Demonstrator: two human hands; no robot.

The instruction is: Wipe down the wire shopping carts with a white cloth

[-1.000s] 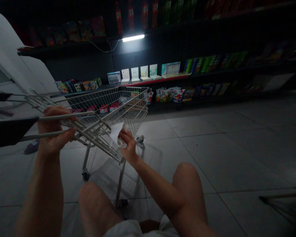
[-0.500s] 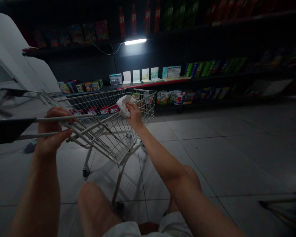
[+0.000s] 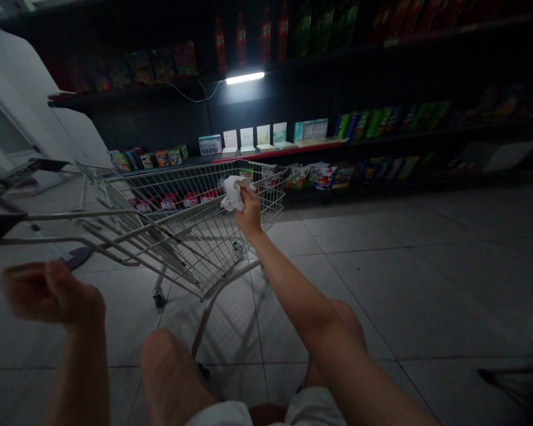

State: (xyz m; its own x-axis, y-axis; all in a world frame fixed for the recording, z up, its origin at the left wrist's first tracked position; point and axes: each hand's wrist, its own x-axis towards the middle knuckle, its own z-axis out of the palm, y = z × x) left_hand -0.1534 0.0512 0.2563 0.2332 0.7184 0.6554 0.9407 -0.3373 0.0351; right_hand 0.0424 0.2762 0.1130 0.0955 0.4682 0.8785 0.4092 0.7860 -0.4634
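A wire shopping cart [image 3: 190, 228] stands on the tiled floor in front of my knees. My right hand [image 3: 249, 213] is closed around a crumpled white cloth [image 3: 232, 193] and presses it against the top rail of the cart's right side. My left hand [image 3: 53, 293] hangs off the cart, below and in front of its handle bars, blurred by motion, with its fingers curled and nothing seen in them.
Dark store shelves [image 3: 337, 142] with coloured packets and cards run along the back, lit by a strip lamp [image 3: 245, 77]. A white cabinet [image 3: 18, 130] stands at the left. A second cart's edge [image 3: 515, 384] shows at the lower right.
My left hand has let go of the cart's handle bars and dropped down toward me. My right hand moved the cloth up from the cart's lower side to its top rail.
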